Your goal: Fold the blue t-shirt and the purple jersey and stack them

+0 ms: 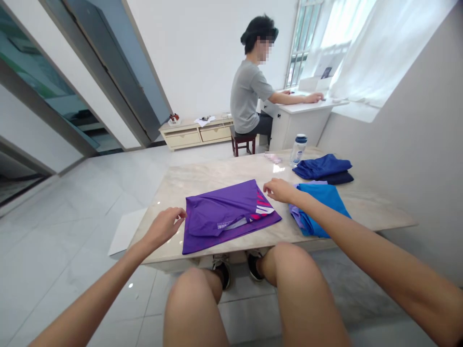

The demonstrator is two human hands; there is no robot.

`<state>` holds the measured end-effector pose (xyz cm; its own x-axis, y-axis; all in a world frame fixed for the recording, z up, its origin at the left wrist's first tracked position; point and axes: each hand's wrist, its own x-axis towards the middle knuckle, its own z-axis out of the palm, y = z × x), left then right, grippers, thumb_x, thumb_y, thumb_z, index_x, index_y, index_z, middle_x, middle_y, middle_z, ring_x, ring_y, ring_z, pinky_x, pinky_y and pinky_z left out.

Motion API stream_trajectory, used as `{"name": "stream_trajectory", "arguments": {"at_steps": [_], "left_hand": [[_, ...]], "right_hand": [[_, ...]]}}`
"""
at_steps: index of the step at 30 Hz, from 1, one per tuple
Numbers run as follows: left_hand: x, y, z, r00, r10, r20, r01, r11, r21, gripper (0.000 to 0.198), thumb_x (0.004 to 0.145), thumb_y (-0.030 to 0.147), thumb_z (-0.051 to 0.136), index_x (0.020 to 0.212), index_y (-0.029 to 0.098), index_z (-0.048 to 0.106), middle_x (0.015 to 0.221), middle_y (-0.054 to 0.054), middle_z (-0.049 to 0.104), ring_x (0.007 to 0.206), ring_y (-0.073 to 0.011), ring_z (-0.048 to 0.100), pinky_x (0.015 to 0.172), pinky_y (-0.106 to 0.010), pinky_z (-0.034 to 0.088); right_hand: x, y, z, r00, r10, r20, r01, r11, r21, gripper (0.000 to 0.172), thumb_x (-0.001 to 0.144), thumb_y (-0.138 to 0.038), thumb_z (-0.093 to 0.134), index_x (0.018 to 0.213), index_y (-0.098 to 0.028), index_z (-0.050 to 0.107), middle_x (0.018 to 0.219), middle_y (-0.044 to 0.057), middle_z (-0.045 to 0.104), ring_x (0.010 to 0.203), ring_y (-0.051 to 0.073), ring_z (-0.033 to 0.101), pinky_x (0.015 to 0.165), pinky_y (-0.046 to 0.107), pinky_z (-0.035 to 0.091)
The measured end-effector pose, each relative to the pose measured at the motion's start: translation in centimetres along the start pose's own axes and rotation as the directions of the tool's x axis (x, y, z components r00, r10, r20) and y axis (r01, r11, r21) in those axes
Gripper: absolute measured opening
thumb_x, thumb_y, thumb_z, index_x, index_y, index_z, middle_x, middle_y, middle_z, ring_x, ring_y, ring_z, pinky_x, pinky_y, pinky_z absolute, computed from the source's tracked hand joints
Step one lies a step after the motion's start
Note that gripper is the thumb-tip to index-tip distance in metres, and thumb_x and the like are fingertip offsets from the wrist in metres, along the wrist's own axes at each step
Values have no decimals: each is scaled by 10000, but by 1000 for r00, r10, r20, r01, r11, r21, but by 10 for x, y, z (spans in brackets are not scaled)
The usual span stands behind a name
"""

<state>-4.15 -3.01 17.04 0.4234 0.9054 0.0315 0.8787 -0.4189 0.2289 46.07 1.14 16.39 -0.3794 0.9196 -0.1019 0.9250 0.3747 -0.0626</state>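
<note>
Work in hand: folding the purple shirt (226, 214), which lies near the front edge of the bench (202, 178), directly before my knees.
Progress: the shirt is partly folded into a rough rectangle, one flap doubled over from the left; I judge it unfinished, since the pink and white printed corner at its right still shows loose layers.
Left hand (164, 226): fingers curled at the shirt's left edge, touching or just beside it; I cannot tell whether the grip pinches cloth.
Right hand (280, 189): resting at the shirt's far right corner, fingers bent; whether the grip holds fabric is not clear.
Finished pile: dark blue shirts (323, 168) folded and stacked at the far right.
Waiting pile: a light blue shirt (321, 209) over a lilac one, loosely laid, right of the purple shirt, partly under my right forearm.
Materials: smooth, slightly glossy sports fabric; pale polished stone bench top with faint veining.
Other items: a plastic bottle (298, 149) standing at the far edge; a person (253, 91) seated at a white desk beyond.
</note>
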Motion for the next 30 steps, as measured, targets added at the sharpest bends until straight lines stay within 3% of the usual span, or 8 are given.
{"name": "stream_trajectory", "arguments": {"at_steps": [4, 9, 16, 20, 24, 26, 28, 30], "left_hand": [[15, 57, 26, 978, -82, 192, 70, 995, 68, 259, 919, 204, 649, 1171, 224, 706, 1221, -121, 767, 1155, -320, 723, 976, -405, 537], [14, 89, 80, 938, -27, 344, 9, 998, 56, 354, 956, 228, 633, 1306, 226, 691, 1398, -160, 705, 1301, -344, 679, 1050, -420, 525], [-5, 68, 85, 845, 129, 519, 62, 941, -333, 237, 997, 375, 592, 999, 203, 755, 905, -64, 784, 838, -240, 727, 739, -294, 483], [8, 86, 87, 898, 139, 417, -19, 960, -279, 241, 1020, 354, 580, 1024, 221, 781, 907, -61, 791, 819, -234, 719, 729, -292, 446], [24, 105, 88, 910, 144, 388, -87, 983, -160, 253, 1050, 309, 561, 1106, 246, 800, 1053, -95, 819, 988, -285, 760, 834, -313, 498], [26, 113, 88, 912, 135, 388, -93, 988, -126, 253, 1054, 307, 567, 1118, 252, 805, 1088, -105, 823, 1044, -303, 766, 878, -328, 523], [26, 123, 92, 923, 106, 370, -68, 991, -116, 250, 1049, 295, 570, 1111, 251, 808, 1107, -112, 824, 1078, -318, 767, 914, -352, 538], [25, 142, 100, 941, 38, 335, 13, 989, -148, 238, 1033, 261, 572, 1073, 246, 806, 1125, -115, 822, 1111, -327, 763, 944, -374, 542]], "right_hand": [[8, -44, -4, 997, -13, 76, 9, 999, 53, 285, 1004, -165, 631, 1226, -149, 809, 1220, 169, 797, 1126, 303, 740, 927, 321, 527], [-1, -86, 50, 974, -197, 110, 184, 976, 117, 337, 924, -110, 711, 1237, -172, 818, 1311, 167, 764, 1219, 299, 711, 1027, 317, 519], [-9, -49, 75, 949, -201, 242, 109, 932, 346, 200, 977, -167, 610, 967, -168, 810, 948, 84, 796, 847, 211, 700, 780, 271, 487], [5, -40, 82, 985, -170, 36, 151, 938, 312, 371, 911, -66, 601, 1231, -132, 777, 1234, 149, 772, 1142, 262, 689, 1011, 314, 492], [18, -49, 91, 938, -305, 163, 249, 922, 296, 335, 904, -55, 601, 1131, -161, 824, 1232, 127, 776, 1194, 269, 685, 1102, 326, 465], [19, -48, 93, 964, -200, 173, 152, 954, 258, 276, 963, -103, 585, 1072, -170, 829, 1223, 129, 772, 1184, 269, 697, 1090, 315, 469], [18, -43, 93, 990, 67, 123, -93, 971, 221, 292, 1028, -151, 550, 1176, -157, 801, 1318, 161, 735, 1220, 275, 700, 1087, 312, 472], [14, -34, 92, 946, 305, 107, -321, 926, 200, 327, 1079, -198, 521, 1307, -110, 738, 1411, 225, 682, 1264, 303, 701, 1082, 331, 482]]}}
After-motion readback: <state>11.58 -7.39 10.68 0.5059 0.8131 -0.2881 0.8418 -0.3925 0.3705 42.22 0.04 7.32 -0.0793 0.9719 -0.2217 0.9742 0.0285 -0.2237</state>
